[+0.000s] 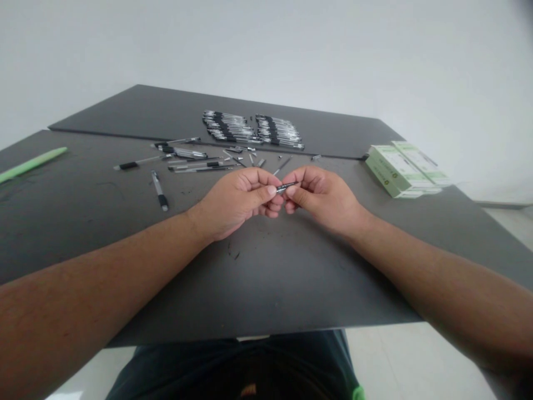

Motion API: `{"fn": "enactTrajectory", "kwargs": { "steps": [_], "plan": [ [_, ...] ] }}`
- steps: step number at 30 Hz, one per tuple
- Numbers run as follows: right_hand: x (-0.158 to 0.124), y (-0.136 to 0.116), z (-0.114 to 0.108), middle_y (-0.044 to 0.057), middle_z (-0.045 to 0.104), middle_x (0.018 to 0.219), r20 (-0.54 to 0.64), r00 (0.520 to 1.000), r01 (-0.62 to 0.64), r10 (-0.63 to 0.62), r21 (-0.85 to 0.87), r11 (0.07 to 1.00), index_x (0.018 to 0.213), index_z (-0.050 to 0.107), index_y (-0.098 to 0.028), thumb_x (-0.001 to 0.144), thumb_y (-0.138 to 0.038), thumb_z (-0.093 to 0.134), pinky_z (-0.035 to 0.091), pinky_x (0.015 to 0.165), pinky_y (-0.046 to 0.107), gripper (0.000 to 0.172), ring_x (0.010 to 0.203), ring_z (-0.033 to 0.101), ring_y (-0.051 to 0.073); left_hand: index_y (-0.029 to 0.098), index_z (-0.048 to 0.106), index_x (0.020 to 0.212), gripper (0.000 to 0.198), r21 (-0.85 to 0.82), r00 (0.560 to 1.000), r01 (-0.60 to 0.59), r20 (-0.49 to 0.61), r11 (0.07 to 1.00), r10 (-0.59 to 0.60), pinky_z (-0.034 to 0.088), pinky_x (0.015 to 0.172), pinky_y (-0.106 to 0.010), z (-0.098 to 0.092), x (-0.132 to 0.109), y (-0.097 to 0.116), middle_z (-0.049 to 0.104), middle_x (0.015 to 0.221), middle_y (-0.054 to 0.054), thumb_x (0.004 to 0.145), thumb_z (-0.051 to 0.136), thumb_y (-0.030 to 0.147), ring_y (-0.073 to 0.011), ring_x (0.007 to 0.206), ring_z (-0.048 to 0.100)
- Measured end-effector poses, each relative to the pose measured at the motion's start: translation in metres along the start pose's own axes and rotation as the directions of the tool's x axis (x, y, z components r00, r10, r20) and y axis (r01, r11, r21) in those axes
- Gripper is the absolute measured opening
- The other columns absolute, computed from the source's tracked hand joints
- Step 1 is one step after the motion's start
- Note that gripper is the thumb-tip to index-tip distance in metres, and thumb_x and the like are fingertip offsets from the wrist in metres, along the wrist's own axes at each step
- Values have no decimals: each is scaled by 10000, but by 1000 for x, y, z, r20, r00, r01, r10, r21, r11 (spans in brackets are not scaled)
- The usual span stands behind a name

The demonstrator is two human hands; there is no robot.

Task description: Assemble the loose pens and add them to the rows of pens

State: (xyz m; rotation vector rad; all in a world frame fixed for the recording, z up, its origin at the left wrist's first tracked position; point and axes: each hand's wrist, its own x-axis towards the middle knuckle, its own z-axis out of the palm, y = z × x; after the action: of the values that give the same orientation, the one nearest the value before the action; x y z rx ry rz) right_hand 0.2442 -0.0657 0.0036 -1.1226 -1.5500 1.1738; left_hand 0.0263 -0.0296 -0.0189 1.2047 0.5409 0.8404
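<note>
My left hand (245, 197) and my right hand (318, 194) meet above the middle of the dark table. Between their fingertips is a small black pen part (285, 188) with pale marks, pinched by both hands at once. Fingers cover its two ends, so I cannot tell exactly which part it is. Just beyond the hands lie loose pen pieces, among them a thin refill (283, 165) and a short cap-like piece (316, 157). Left of my left hand, a pen with a black grip (159, 190) lies alone.
Two neat stacks of pens, a left stack (231, 126) and a right stack (278, 131), lie at the back. Several loose pens (181, 151) are scattered at left-centre. Green-and-white boxes (403, 169) stand at right. A long green object (33, 164) lies far left on the grey table (266, 289).
</note>
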Motion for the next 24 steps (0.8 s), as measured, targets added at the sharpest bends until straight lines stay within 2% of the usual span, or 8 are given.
{"fn": "enactTrajectory", "kwargs": {
  "steps": [4,10,17,24],
  "plan": [
    [0,2,1,13,819,828,-20,1000,-9,10,39,999,1038,759,-212,896,-372,908,624,686,300,261,687,729,150,173,723,1028,244,-51,1000,14,14,999,-13,646,744,-313,1,-1,1,794,852,-28,917,917,272,-157,752,761],
    [0,2,6,19,826,859,7,999,-49,49,230,972,989,770,-213,876,-433,943,616,674,284,301,720,739,151,168,736,1063,228,-127,997,81,10,989,-80,663,748,-309,4,0,7,821,909,-52,899,893,186,-170,784,792],
    [-1,-1,5,22,826,853,19,996,-87,85,215,973,974,772,-210,850,-415,971,628,689,293,311,727,741,154,161,735,1040,194,-136,996,90,29,987,-86,658,735,-309,2,0,5,817,879,-53,897,865,153,-177,787,791],
    [0,5,7,9,825,837,25,995,-95,92,213,972,981,753,-218,862,-382,950,638,697,283,283,722,753,145,165,724,979,156,-93,995,93,-21,991,-95,640,708,-298,4,0,6,801,824,-42,875,829,115,-168,741,777]
  ]
}}
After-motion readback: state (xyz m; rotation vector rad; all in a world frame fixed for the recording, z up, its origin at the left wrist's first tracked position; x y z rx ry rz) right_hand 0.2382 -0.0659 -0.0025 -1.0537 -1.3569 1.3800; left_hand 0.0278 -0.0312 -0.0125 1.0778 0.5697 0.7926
